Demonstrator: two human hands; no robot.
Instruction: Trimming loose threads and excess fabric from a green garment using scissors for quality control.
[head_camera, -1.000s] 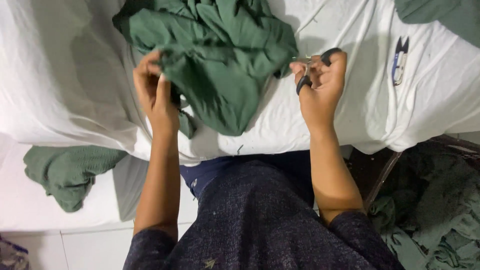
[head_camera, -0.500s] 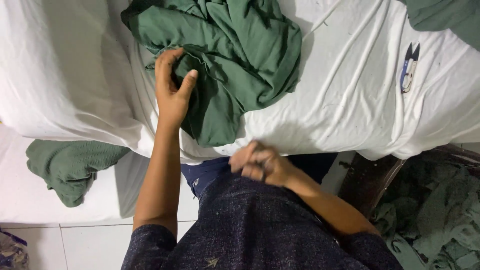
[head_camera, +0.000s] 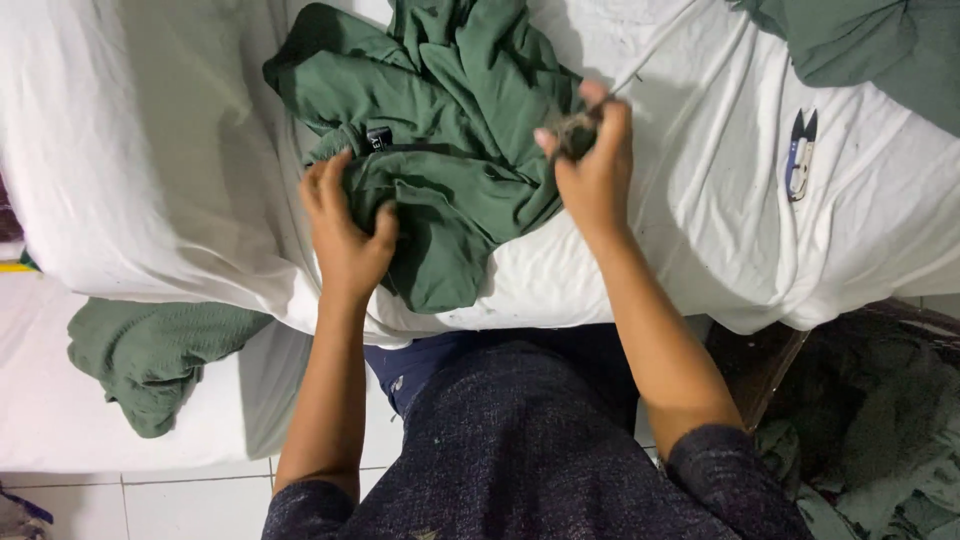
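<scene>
Left hand (head_camera: 345, 235): grip closed on a fold at the near edge of the crumpled dark green knit garment (head_camera: 450, 140), fingers buried in cloth.

Right hand (head_camera: 595, 160): grip pinched shut on a small dark item at the garment's right edge; its kind could not be told.

Garment: lay bunched on the white-sheeted counter (head_camera: 150, 150), a small black label (head_camera: 379, 137) showing near the collar. Judged soft, light, limp and non-slip; best taken by a hem or seam, since loose folds would slide out.

Small blue-handled thread snips (head_camera: 800, 155): lay well apart to the right on the sheet.

Second green cloth (head_camera: 150, 355): sat heaped on a lower white surface, left.

Third green cloth (head_camera: 860, 40): top right corner.
</scene>
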